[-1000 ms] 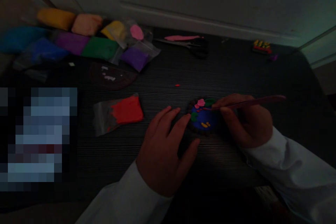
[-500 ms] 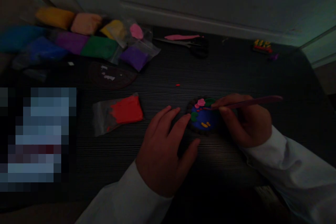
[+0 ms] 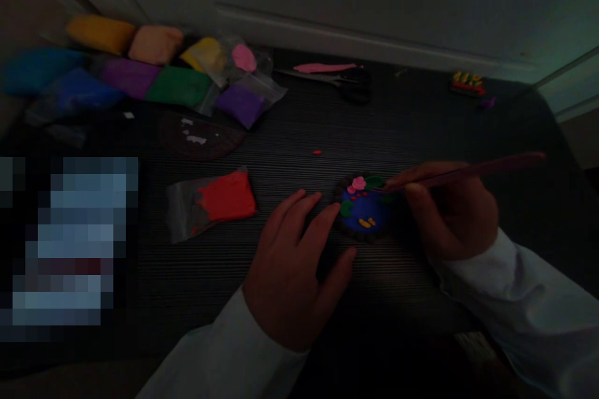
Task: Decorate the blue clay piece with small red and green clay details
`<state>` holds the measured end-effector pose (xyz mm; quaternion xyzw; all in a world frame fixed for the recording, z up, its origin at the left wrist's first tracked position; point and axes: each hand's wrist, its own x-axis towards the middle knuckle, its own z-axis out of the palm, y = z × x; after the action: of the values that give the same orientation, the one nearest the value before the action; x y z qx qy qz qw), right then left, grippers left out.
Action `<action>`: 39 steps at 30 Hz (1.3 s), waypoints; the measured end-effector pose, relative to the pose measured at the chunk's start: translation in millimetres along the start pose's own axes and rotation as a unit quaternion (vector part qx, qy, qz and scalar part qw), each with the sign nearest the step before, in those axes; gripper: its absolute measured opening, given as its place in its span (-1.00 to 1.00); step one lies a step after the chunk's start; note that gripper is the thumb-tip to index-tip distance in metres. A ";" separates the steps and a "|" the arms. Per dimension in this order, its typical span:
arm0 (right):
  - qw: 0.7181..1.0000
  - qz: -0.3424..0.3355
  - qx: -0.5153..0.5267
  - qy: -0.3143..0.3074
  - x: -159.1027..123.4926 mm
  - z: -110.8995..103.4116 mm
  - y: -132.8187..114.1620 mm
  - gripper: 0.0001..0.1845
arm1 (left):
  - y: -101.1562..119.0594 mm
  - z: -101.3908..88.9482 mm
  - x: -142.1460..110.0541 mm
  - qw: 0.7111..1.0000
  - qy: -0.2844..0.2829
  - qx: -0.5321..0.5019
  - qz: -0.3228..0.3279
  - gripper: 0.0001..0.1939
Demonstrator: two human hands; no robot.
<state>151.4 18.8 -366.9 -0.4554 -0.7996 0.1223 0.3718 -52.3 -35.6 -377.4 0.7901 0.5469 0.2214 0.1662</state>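
A small round clay pond (image 3: 367,209) lies on the dark table, blue inside a dark bumpy rim. On it sit a pink clay flower (image 3: 358,183), green leaf shapes, small red bits and orange-yellow pieces. My left hand (image 3: 299,262) rests with fingers spread, its index fingertip at the pond's left rim. Pinched in my right hand (image 3: 449,209) is a slim pinkish modelling tool (image 3: 491,166), its tip over the upper right of the pond. A tiny red clay bit (image 3: 317,152) lies on the table beyond my left hand.
A bag of red clay (image 3: 229,196) lies left of my left hand. Several bags of coloured clay (image 3: 178,85) crowd the back left. Scissors (image 3: 346,82) and a pink strip (image 3: 325,67) lie by the wall. A small colourful clay piece (image 3: 468,83) sits at the back right.
My right hand has drawn back a little to the right, and the tool's tip has moved off the red bits. My left hand has stayed in place.
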 end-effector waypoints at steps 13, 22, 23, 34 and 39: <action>0.972 0.099 -0.210 -0.042 10.3 -14.7 65.5 -0.76 | -9.5 -2.1 4.6 0.995 0.044 -0.081 -0.026 -0.63; 0.949 0.188 -0.252 -0.028 4.9 -3.3 81.6 -0.71 | -23.6 7.0 6.0 0.987 0.086 -0.111 -0.072 -0.68; 0.946 0.201 -0.255 -0.020 4.5 -3.0 82.4 -0.69 | -25.1 8.3 5.3 0.987 0.090 -0.107 -0.073 -0.69; 0.931 0.258 -0.256 0.042 -27.9 -16.3 59.8 -0.69 | -33.3 13.1 -26.2 0.994 0.083 -0.038 -0.056 -0.72; 0.928 0.256 -0.264 0.052 -44.6 -23.8 50.4 -0.68 | -36.1 9.5 -43.6 0.997 0.057 -0.026 -0.049 -0.71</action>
<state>214.1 6.8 -398.8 -0.7323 -0.6384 -0.0261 0.2356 -89.1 -64.2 -411.0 0.7440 0.5875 0.2716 0.1659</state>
